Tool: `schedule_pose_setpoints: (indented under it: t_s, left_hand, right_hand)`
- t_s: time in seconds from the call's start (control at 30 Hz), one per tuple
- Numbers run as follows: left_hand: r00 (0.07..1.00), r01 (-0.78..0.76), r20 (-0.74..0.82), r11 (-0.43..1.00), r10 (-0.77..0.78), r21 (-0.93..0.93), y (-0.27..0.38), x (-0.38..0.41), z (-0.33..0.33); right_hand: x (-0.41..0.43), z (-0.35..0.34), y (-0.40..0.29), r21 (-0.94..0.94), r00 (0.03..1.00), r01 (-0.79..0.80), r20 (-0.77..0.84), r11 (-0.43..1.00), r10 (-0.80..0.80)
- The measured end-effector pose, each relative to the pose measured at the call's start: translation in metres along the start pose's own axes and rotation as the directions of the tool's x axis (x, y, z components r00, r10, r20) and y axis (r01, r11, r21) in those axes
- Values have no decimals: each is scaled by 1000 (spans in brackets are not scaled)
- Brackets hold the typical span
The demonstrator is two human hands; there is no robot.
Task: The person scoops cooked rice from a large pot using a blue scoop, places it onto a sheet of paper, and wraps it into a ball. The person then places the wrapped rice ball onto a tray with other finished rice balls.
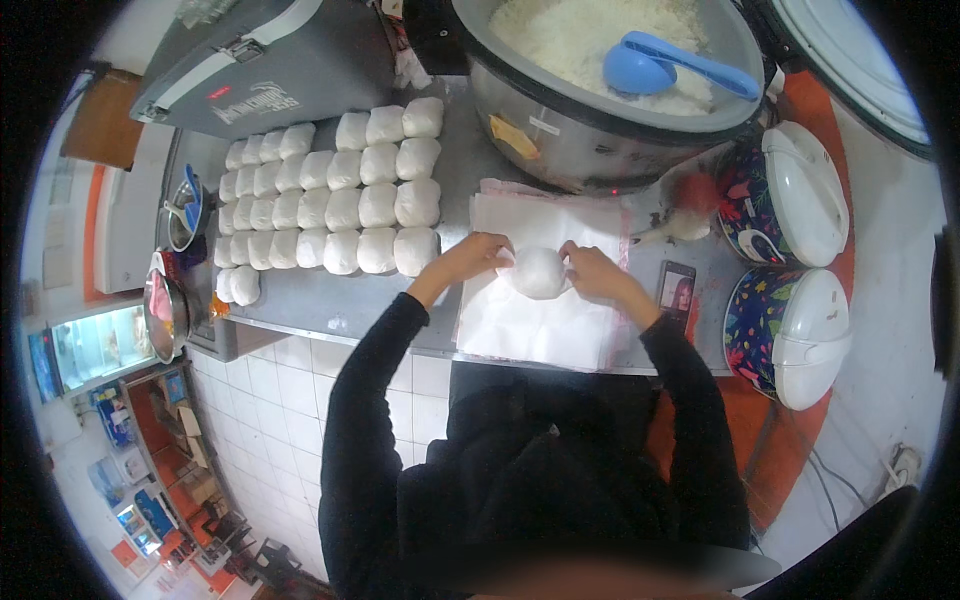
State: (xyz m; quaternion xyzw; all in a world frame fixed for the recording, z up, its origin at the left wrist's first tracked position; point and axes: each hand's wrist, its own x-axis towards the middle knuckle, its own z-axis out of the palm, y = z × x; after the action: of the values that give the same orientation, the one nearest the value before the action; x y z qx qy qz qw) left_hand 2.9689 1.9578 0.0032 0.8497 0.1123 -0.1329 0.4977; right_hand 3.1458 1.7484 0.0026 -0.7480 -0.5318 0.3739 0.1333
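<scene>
In front of me a rounded white paper-wrapped bundle (537,274) rests on a stack of white paper sheets (541,330). My left hand (472,257) pinches the paper at the bundle's left side between thumb and fingers. On the opposite side, my right hand (598,273) grips the paper's other end. What the bundle holds is hidden by its wrapping. To the left, several similar wrapped bundles (343,208) stand in close rows on the metal table (296,300).
A large cooker (555,142) of white rice (540,30) with a blue scoop (641,69) stands at the back. Two patterned containers (756,199) with white lids and a phone (677,289) are on the right. A grey box (300,71) and metal bowls (166,319) are leftward.
</scene>
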Motion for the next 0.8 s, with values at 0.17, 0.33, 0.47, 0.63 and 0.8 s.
schedule_pose_setpoints:
  t_s: [0.17, 0.33, 0.47, 0.63, 0.8]
  left_hand:
    - [909, -270, -391, 922, 148, -279, -6, -17, 45]
    - [911, -200, -387, 666, -144, -719, 7, 1, 86]
    - [928, -139, -364, 838, -76, -528, 20, 8, 83]
    - [881, 50, -375, 846, -287, -531, 39, -11, 90]
    - [835, -132, -487, 767, -255, -628, 66, -47, 118]
  right_hand:
    - [-16, 27, -29, -107, 928, 110, -345, 988, -141]
    - [-48, 76, -20, 157, 876, 200, -470, 967, -105]
    - [-55, 95, -24, 113, 806, 213, -582, 971, -109]
    - [-57, 89, -34, 238, 765, 159, -643, 958, 32]
    - [-83, 70, -74, 550, 769, 114, -577, 828, 277]
